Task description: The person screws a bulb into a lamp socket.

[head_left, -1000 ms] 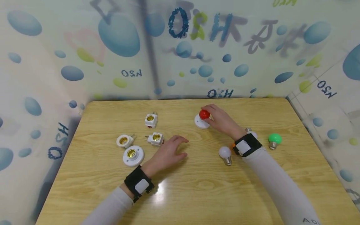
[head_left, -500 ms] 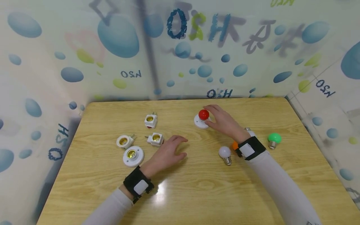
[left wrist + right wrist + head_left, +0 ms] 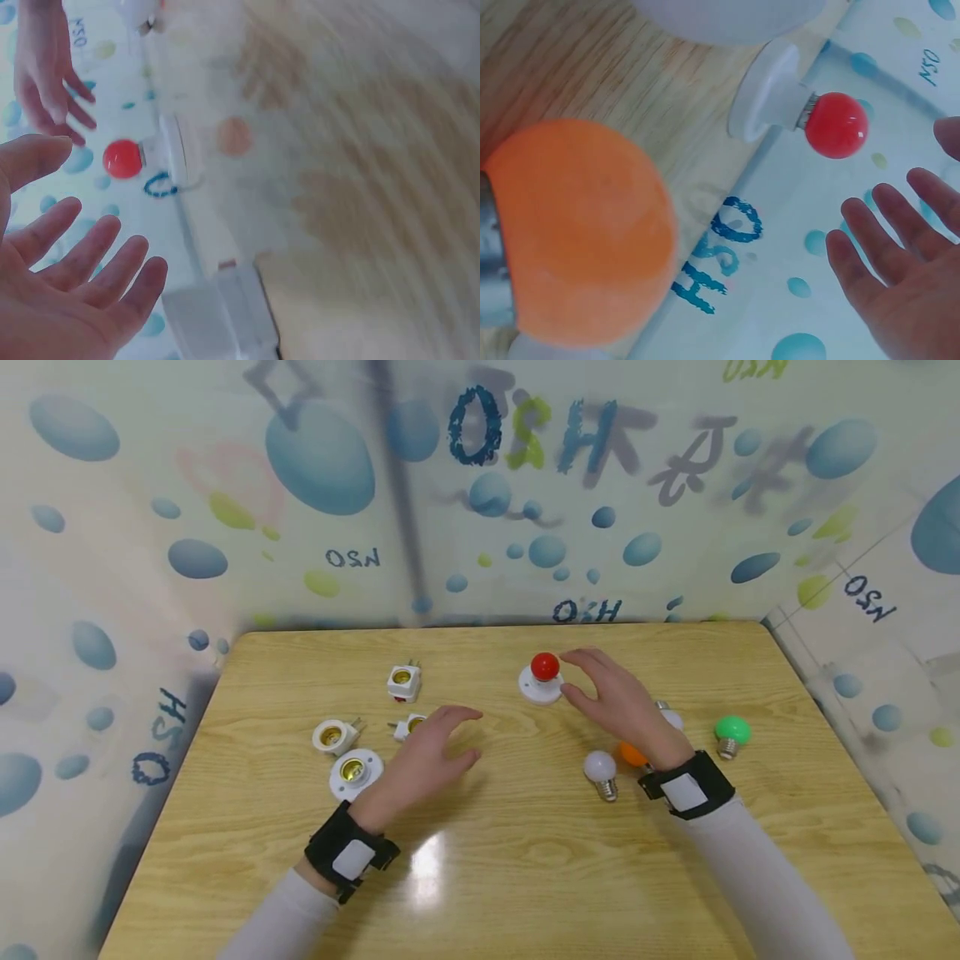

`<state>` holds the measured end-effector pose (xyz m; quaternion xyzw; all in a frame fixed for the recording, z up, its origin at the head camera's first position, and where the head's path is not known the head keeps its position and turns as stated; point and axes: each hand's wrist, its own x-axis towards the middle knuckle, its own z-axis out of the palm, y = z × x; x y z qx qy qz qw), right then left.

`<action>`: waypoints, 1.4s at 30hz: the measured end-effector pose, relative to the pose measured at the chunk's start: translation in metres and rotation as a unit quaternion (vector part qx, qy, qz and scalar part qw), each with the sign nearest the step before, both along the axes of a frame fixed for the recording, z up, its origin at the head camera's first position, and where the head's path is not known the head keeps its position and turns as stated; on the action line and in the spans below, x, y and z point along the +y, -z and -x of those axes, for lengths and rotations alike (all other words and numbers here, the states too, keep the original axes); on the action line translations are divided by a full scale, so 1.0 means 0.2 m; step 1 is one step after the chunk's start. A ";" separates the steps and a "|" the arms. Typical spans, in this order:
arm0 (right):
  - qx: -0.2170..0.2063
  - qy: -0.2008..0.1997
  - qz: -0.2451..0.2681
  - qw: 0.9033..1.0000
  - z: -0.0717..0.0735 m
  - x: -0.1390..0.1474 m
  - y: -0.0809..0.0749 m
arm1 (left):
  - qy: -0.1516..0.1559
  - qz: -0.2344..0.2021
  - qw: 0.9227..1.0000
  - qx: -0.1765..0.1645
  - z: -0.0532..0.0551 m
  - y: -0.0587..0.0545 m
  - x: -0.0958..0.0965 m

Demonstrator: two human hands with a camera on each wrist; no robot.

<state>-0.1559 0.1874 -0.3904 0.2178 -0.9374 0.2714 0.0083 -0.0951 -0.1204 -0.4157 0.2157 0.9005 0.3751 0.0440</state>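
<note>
Head view: the right hand [image 3: 618, 703] has thumb and fingers parted, holding nothing, and the red bulb [image 3: 544, 667] stands in its white base [image 3: 534, 691] just left of the fingertips. The left hand [image 3: 420, 767] is also parted and bare, a white socket [image 3: 403, 727] partly hidden behind its fingers.

Left wrist view: left fingers spread — the red bulb well beyond their tips.

Right wrist view: right fingers apart — the red bulb near, an orange bulb [image 3: 585, 232] farther from them.
</note>
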 end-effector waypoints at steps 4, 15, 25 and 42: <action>0.017 -0.003 0.013 1.000 -0.05 0.02 -0.02 | -0.022 -0.004 1.000 0.002 0.01 -0.02 -0.06; 0.030 0.008 0.007 1.000 -0.16 0.06 -0.02 | -0.049 0.002 0.999 0.014 0.03 -0.02 -0.23; 0.018 0.014 0.000 1.000 -0.20 0.08 0.00 | -0.010 0.080 0.997 -0.005 0.11 0.03 -0.33; 0.034 0.003 0.012 0.999 -0.22 0.10 0.03 | 0.014 0.102 0.995 0.014 0.17 0.07 -0.38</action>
